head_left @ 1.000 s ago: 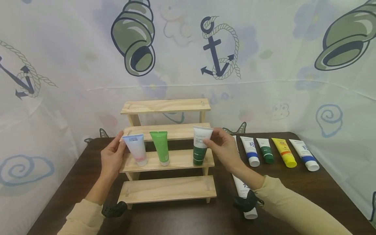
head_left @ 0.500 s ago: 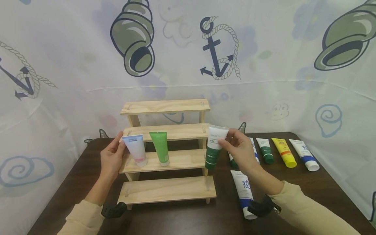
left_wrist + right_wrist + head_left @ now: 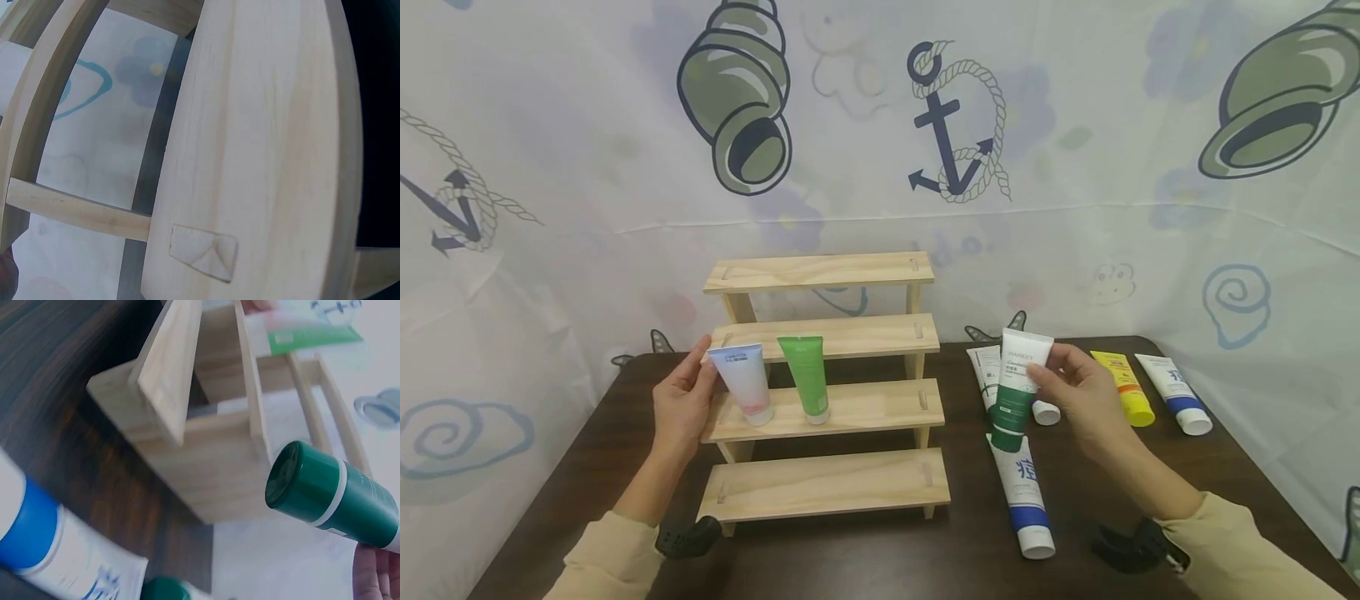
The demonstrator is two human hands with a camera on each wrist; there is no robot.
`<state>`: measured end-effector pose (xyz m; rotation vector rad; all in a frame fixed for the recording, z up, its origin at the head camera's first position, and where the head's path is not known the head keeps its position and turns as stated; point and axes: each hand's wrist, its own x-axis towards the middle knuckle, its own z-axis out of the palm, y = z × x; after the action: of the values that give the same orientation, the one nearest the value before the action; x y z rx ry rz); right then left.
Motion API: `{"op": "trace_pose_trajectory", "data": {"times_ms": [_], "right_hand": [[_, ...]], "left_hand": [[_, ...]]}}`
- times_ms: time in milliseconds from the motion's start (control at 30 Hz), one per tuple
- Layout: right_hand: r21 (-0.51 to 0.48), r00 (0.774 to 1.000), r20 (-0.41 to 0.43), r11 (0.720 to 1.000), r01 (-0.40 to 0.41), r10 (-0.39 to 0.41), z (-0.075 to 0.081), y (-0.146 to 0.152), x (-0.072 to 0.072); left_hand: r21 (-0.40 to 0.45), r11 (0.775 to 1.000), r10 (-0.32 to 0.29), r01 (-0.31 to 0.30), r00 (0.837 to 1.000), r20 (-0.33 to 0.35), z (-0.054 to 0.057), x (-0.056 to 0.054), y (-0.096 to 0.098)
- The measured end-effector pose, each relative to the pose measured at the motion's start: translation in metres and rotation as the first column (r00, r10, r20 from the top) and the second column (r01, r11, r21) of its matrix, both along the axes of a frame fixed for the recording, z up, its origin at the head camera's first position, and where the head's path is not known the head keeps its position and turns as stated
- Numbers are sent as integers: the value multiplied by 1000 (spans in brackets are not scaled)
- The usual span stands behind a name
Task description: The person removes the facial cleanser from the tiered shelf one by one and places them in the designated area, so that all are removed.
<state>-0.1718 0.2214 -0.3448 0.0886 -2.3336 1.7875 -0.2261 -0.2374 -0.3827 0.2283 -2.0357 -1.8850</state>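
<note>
In the head view, my right hand (image 3: 1086,400) pinches a white-and-green squeeze tube (image 3: 1018,387) by its upper right edge, cap end down. It hangs to the right of the stepped wooden stand (image 3: 827,488), over the tubes on the table. My left hand (image 3: 681,400) grips the left side of the stand, thumb towards me; its fingertips are partly hidden behind a pale blue-and-pink tube (image 3: 745,387). That tube and a green tube (image 3: 806,379) stand cap-down on the second step from the bottom. The right wrist view shows the held tube's green cap (image 3: 294,481) close up.
A white tube with a blue band (image 3: 1022,500) lies near the stand's lower right. Behind it on the dark table (image 3: 850,567) lie a yellow tube (image 3: 1123,387), another white-and-blue tube (image 3: 1175,393) and others partly hidden by the right hand. A printed cloth (image 3: 1075,275) hangs behind.
My right hand has lifted the white-and-green tube off the right end of the second step and carried it right, away from the stand. The left hand has stayed in place.
</note>
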Motion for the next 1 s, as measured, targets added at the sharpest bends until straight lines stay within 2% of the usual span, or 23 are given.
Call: {"op": "trace_pose_trajectory", "data": {"times_ms": [200,433,700,1000], "right_hand": [[94,991,116,994,57,-68,-11,25,4],[212,978,178,975,70,-109,-25,47,6],[284,933,339,959,19,-119,-45,66,10],[287,909,414,955,-72,-57,-69,80,11]], "left_hand": [[20,1000,4,-4,1000,-1,0,-1,-1],[67,998,10,-10,1000,4,0,0,-1],[59,998,12,-12,1000,10,-1,-1,-1],[52,999,9,-10,1000,13,-2,-3,0]]}}
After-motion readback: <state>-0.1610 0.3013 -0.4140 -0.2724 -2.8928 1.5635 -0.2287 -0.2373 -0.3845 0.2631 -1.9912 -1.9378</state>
